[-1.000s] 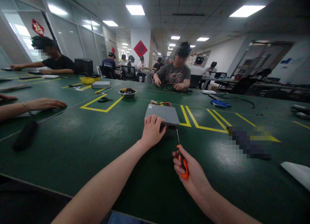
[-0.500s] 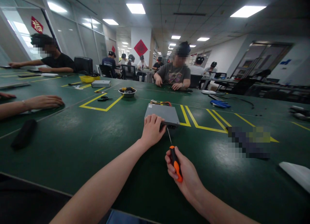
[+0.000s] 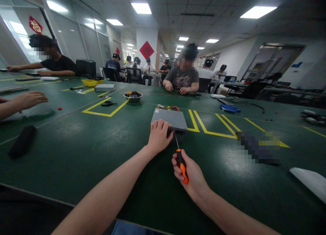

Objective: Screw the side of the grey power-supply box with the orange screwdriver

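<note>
A grey metal computer power supply (image 3: 171, 118) lies on the green table in front of me, with coloured cables (image 3: 170, 108) at its far side. My left hand (image 3: 160, 135) grips its near left corner, fingers over the top and thumb at the near face. In my right hand (image 3: 189, 169) is an orange and black screwdriver (image 3: 182, 167), the fingers wrapped round its handle. The shaft points up and away from me, its tip at the near face beside my left thumb. Whether the tip sits in a screw is too small to tell.
A metal bowl (image 3: 132, 97) of tools stands beyond the yellow-taped areas. Further left are a grey box (image 3: 104, 88) and a yellow tray (image 3: 92, 82). Blue gloves (image 3: 229, 108) lie right; a black case (image 3: 22, 141) lies left. A co-worker's hand (image 3: 30, 100) is at the left edge.
My view has shifted slightly. The screwdriver and my right hand stay at the power supply's near face. The co-worker's hand at left has drawn back leftward, and a small red object now shows there.
</note>
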The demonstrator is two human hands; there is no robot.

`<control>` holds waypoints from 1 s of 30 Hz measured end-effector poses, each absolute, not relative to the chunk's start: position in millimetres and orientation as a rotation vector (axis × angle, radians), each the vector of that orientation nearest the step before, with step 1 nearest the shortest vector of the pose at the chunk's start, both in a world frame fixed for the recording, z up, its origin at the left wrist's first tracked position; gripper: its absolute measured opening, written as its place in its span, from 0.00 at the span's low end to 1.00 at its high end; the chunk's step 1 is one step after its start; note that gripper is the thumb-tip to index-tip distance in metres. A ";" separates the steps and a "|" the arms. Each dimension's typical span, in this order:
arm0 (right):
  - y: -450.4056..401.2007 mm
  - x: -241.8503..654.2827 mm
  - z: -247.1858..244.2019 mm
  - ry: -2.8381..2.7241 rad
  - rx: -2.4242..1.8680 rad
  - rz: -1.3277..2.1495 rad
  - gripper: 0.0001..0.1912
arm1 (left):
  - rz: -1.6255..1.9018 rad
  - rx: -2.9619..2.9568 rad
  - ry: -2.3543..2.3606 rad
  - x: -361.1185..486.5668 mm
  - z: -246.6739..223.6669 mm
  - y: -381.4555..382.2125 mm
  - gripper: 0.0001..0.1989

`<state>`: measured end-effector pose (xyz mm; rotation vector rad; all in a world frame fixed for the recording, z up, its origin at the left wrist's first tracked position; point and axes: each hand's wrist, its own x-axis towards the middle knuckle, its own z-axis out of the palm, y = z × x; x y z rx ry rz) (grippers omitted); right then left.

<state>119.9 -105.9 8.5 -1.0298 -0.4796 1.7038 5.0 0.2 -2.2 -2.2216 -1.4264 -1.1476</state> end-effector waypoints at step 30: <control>-106.3 107.2 27.4 -0.362 -1.060 1.596 0.11 | -1.152 -2.229 -1.417 4.2 -1.1 -0.6 0.10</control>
